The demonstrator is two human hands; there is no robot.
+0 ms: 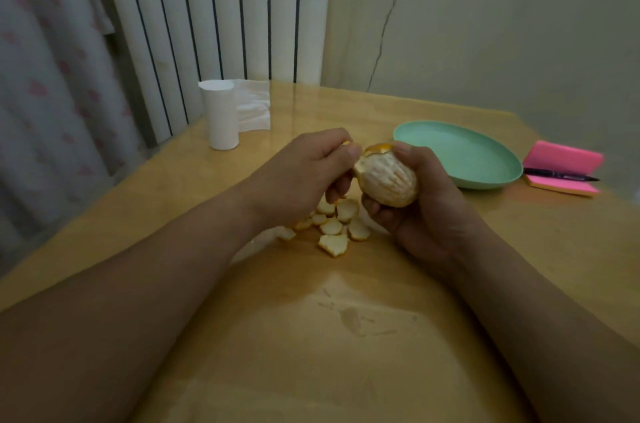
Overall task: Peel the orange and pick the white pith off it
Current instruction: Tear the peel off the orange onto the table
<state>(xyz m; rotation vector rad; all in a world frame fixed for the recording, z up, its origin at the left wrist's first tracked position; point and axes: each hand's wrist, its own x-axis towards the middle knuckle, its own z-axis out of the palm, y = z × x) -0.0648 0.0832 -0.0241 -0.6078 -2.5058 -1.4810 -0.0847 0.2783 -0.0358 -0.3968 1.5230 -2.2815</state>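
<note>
A mostly peeled orange (388,180), pale with white pith, is held above the wooden table (311,336). My right hand (420,200) grips it from the right and below. A strip of orange peel (379,148) still clings to its top. My left hand (304,173) has curled fingers and pinches that peel at the orange's upper left edge. Several torn peel pieces (332,228) lie on the table just under both hands, white side up.
A pale green plate (460,155) stands to the right of the hands. Beyond it lies a pink sticky-note pad (562,162) with a black pen (557,175) on it. A white paper roll (221,114) and a tissue (252,107) stand at the back left. Walls close the far side.
</note>
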